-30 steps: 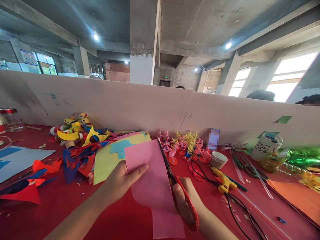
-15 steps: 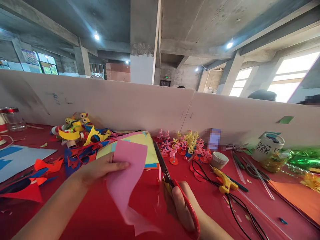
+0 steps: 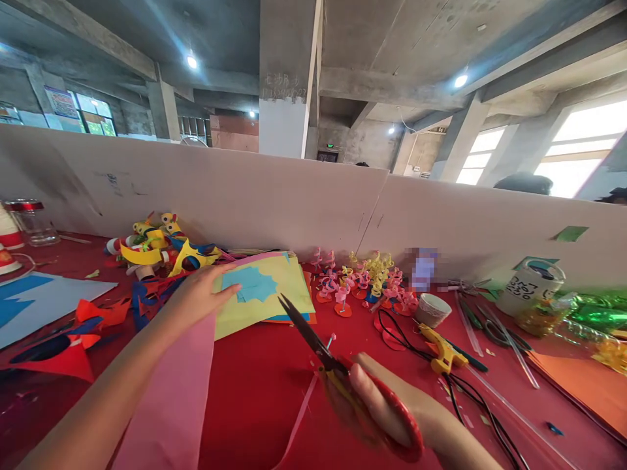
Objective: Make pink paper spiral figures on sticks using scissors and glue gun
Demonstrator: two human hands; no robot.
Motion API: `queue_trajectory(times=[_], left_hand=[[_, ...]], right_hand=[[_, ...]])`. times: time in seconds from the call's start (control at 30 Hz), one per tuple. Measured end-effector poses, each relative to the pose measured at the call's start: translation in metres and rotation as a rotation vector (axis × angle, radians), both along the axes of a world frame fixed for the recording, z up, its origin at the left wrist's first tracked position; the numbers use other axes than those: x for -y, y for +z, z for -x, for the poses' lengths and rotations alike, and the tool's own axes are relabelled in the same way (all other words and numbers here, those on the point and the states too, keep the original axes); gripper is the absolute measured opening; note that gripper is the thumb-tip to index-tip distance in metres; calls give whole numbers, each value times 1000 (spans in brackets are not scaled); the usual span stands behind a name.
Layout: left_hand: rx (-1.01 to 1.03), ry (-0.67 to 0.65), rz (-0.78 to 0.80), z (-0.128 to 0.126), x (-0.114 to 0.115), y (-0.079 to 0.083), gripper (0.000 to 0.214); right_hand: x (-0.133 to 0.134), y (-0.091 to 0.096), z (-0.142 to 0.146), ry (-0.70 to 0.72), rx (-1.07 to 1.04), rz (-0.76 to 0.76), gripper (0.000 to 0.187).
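Note:
My left hand (image 3: pixel 208 294) reaches over a stack of coloured paper with its fingers stretched out. Its thumb meets the left edge of a light blue scalloped paper cutout (image 3: pixel 255 284), which lies on the yellow top sheet (image 3: pixel 296 287). A pink paper sheet (image 3: pixel 169 398) extends below that hand and under the forearm; its upper end is hidden. In my right hand (image 3: pixel 375 398) are red-handled scissors (image 3: pixel 311 336), their dark blades pointing up and left, free of any paper. Below the blades runs a narrow pink paper strip (image 3: pixel 301 418).
Pink and yellow paper curls (image 3: pixel 375 277) stand behind the scissors. A yellow glue gun (image 3: pixel 443 349) with black cable lies right, near a paper cup (image 3: pixel 434 309) and orange sheets (image 3: pixel 582 385). Red and blue scraps (image 3: pixel 53 365) cover the left. A white partition (image 3: pixel 274 202) bounds the back.
My left hand has moved forward and left to the stack. The pink sheet has dropped from upright to below the hand, uncovering the light blue cutout. The scissors have tilted further left.

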State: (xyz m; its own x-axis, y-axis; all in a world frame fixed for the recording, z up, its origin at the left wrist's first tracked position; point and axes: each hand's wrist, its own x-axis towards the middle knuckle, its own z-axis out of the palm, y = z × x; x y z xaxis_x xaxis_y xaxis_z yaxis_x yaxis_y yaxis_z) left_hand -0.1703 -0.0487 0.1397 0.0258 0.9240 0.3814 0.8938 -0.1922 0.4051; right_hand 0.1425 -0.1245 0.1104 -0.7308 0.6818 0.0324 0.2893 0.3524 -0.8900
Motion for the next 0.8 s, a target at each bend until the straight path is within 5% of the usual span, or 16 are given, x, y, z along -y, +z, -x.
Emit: queue_trajectory(times=[0.07,0.17,0.37,0.5,0.6,0.7,0.8], left_hand=[[125,-254,151,-25,12,5,46],[51,-499,431,-59,28,-4,40],[117,-534,409,-97,32,-61,56],[170,-639,350,-115,36,-82,49],[181,-663,344,-126,43,-86,37],[164,-612,339,-129,45,-87,24],[150,-575,384,-128,42,-85,13]], right_hand=[[-2,5,-8,-16,-64,40,67],[-6,7,-23,-75,-183,130,68],[-22,14,-45,-157,-278,181,68],[-34,23,-45,-327,-307,106,64],[-46,21,-49,-665,-40,-111,59],[-57,14,-62,-961,490,-326,47],[-64,6,-79,-981,924,-295,42]])
